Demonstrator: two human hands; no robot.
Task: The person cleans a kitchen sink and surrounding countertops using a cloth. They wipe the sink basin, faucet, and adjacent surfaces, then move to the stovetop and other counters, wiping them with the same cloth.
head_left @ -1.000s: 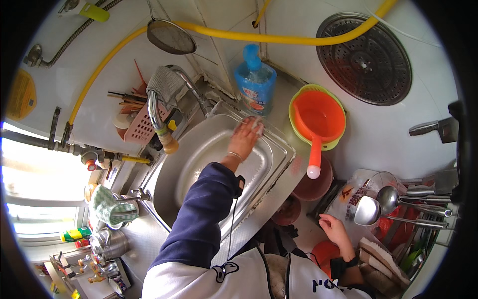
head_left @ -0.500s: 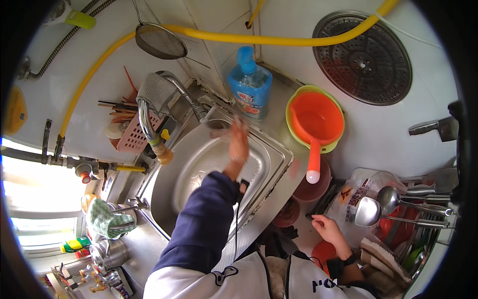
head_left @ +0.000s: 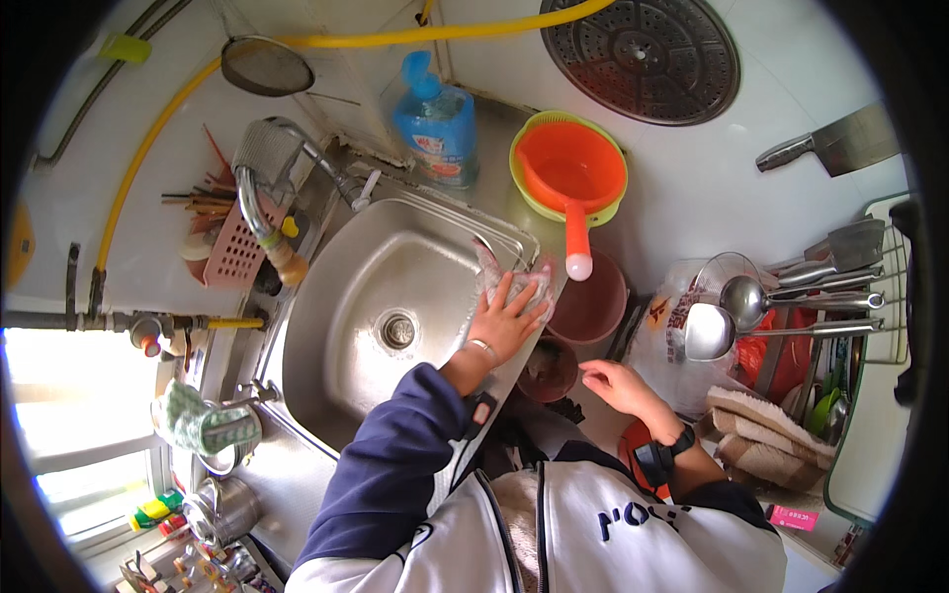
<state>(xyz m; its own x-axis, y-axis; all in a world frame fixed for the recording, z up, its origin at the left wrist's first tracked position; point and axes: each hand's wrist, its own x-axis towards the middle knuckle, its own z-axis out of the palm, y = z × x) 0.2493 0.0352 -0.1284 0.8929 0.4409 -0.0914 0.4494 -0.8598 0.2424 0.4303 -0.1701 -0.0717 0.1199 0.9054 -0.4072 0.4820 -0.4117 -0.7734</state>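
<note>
My left hand lies with its fingers spread on a wet, pale pinkish cloth at the right rim of the steel sink. Part of the cloth hangs over the basin's inner edge. The palm is hidden, and the fingers press from above without wrapping round it. My right hand hovers to the right of the sink, near a dark reddish bowl. Its fingers are loosely stretched, and nothing shows in them. The tap is swung over the sink's left side; the drain shows in the basin.
Behind the sink stands a blue pump bottle. An orange dipper rests in a green basket, above a reddish-brown basin. Ladles hang at the right, below a cleaver. A pink utensil holder sits left.
My left hand has moved from the sink's back corner toward me and right along the rim, with the cloth under it. My right hand has shifted slightly. The whole view has tilted.
</note>
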